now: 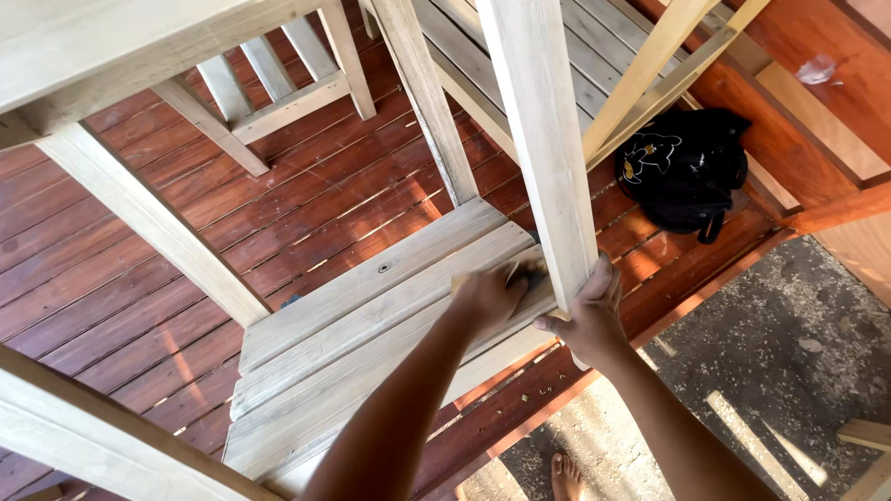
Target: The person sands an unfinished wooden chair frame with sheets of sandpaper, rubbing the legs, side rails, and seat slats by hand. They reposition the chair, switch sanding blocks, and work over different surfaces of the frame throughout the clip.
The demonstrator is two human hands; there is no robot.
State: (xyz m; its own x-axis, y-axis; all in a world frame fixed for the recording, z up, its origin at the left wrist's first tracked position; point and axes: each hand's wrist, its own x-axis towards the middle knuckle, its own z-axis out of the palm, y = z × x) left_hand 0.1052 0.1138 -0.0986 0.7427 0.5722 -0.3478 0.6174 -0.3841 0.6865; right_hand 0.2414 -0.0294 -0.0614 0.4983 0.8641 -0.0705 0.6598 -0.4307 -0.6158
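My right hand (588, 314) grips the lower end of a pale wooden upright post (543, 139) of an unfinished wooden frame. Just left of it, my left hand (490, 295) presses a small tan block, apparently a sanding pad (524, 276), against the base of that post where it meets the pale plank platform (353, 315). The pad is mostly hidden by my fingers. Both forearms reach up from the bottom of the view.
Red-brown deck boards (121, 306) lie below the frame. More pale beams (148, 218) and slats (269, 83) cross the left and top. A black bag (687, 167) lies on the deck at right. Grey concrete ground (789, 353) and my bare foot (566, 475) show at bottom right.
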